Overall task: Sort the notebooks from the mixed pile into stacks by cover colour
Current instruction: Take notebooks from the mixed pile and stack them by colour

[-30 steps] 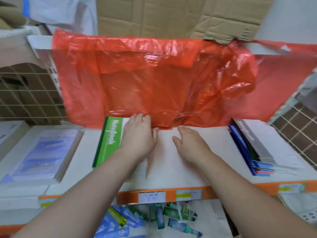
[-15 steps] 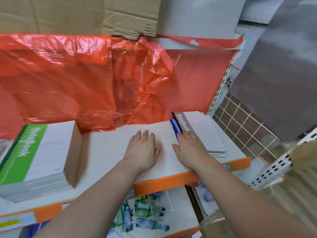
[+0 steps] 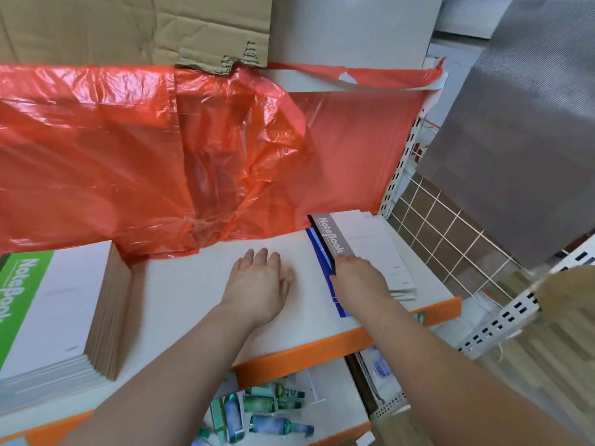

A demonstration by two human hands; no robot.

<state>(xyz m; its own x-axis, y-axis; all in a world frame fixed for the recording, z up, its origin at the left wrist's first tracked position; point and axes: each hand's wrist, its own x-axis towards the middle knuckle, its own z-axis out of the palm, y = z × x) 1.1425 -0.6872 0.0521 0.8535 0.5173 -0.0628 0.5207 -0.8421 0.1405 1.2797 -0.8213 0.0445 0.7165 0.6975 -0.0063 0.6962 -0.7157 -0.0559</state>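
Sorting looks maybe halfway, one pile left

Nearest, the green stack (image 3: pixel 42 317) sits squared up at the left end of the shelf (image 3: pixel 193 284), so that colour looks done. The left hand (image 3: pixel 260 278) lies flat on bare shelf, grip wide open, holding nothing. The right hand (image 3: pixel 359 278) is on the near corner of the mixed pile (image 3: pixel 370 243), grey on top, blue underneath; can't tell if its grip has closed. The red bag (image 3: pixel 161 156) hangs behind.

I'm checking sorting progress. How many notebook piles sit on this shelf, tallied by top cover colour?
Green-topped pile: 1
Grey-topped pile, with blue covers beneath: 1
Total: 2
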